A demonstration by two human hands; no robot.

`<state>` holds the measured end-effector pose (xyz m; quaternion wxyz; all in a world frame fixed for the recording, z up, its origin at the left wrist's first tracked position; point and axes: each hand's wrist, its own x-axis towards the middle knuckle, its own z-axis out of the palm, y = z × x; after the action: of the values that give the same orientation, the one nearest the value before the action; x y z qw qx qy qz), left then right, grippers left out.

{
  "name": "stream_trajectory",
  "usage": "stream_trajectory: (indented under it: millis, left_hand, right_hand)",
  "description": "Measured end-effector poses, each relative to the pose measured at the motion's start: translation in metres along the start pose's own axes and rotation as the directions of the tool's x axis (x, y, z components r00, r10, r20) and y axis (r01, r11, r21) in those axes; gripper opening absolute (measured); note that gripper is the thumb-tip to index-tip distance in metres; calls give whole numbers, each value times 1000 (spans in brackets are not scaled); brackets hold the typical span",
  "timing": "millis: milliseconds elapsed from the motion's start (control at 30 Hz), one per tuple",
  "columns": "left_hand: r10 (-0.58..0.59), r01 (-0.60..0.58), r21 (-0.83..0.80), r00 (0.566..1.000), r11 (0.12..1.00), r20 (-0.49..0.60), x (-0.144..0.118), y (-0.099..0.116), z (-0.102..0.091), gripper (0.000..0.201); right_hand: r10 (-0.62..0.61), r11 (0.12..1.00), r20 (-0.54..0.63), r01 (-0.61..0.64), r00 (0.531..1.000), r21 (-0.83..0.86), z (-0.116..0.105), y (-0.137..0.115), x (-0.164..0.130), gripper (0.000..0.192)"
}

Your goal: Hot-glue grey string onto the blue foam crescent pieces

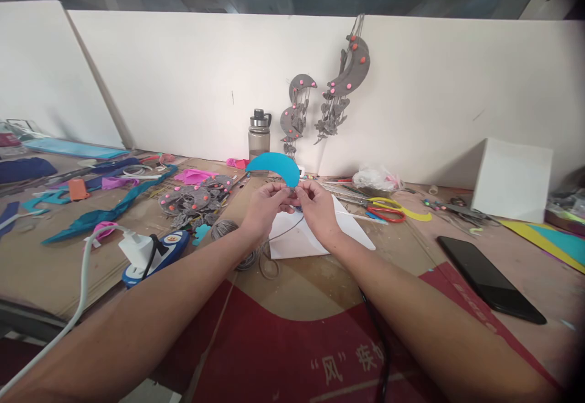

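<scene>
Both hands meet over a sheet of white paper (297, 246), fingertips pinched together at the lower right tip of a blue crescent cutout (273, 164). My left hand (267, 208) is closed at that tip, and my right hand (317, 209) pinches it from the other side. The crescent arches up and to the left of the fingers. A grey cord (287, 230) runs down from the fingers toward a ball of grey yarn (223, 228) beside my left wrist. My fingers hide the exact spot where cord and crescent meet.
Red-handled scissors (386, 211) and yellow-handled ones lie right of the paper. A black phone (491, 278) rests at right, a blue-and-white power strip (158, 256) at left. Grey crescent ornaments (196, 199) lie at left; others (354, 67) hang on the white board behind a bottle (259, 138).
</scene>
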<state>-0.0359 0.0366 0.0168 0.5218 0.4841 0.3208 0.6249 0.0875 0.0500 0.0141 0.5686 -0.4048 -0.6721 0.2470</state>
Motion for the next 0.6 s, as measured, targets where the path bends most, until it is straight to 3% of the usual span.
stream_trajectory:
  millis: [200, 300, 433, 600]
  left_hand:
    - [17, -16, 16, 999, 1000, -41, 4, 0, -4, 20]
    - [52, -51, 9, 992, 999, -111, 8, 0, -11, 18]
    - [78, -88, -33, 971, 996, -226, 15, 0, -21, 16]
    - [80, -102, -92, 972, 990, -219, 18, 1, -25, 17]
  right_hand:
    - [46, 999, 42, -47, 998, 9, 3, 5, 1, 17]
    - [80, 997, 60, -79, 995, -21, 4, 7, -1, 19]
    - [82, 991, 208, -57, 975, -123, 4, -1, -5, 20]
    - [77, 956, 363, 35, 928, -290, -9, -20, -4, 24]
